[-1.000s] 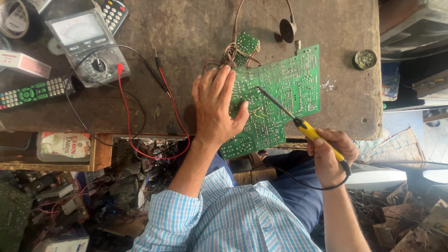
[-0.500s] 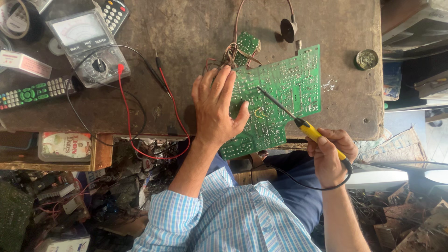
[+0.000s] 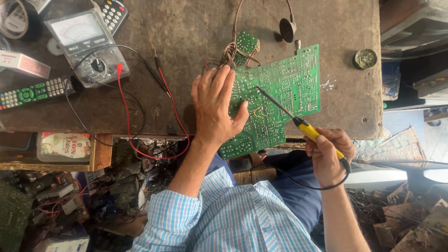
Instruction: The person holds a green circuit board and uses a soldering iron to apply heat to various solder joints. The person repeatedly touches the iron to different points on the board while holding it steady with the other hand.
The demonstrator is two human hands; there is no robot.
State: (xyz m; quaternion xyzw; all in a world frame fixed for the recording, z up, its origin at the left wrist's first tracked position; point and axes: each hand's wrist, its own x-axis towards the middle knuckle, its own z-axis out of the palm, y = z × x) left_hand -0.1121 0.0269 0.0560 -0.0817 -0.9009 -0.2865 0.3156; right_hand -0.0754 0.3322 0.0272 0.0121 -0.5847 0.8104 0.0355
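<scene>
Head view, looking down on a worn workbench [image 3: 140, 107] with the person seated at its near edge. A large green circuit board [image 3: 280, 93] lies solder side up on the bench, its lower corner overhanging the near edge above the person's lap; a smaller green board [image 3: 246, 44] with a knot of brown wires sits just beyond its far left corner. The left hand [image 3: 217, 109] lies flat, palm down, over the left part of the large board, fingers extended and slightly spread, thumb angled out to the right across the board surface, pressing the board against the bench. The right hand [image 3: 326, 156] is off the bench edge, to the right of the board, its fingers closed around the yellow handle of a soldering iron [image 3: 305, 128]; the thin dark shaft runs up and to the left, and its tip rests on or just above the middle of the large board, near a pair of short yellow wires. A black cord loops from the handle's rear below the wrist. On the left of the bench stand an analogue multimeter [image 3: 86, 44], with red and black probe leads [image 3: 163, 88] trailing toward the bench edge, and a remote control [image 3: 35, 91] with green and white buttons. Toward the far side of the bench are a small round tin [image 3: 364, 59] on the right and a black round part on a brown cable [image 3: 287, 29].
</scene>
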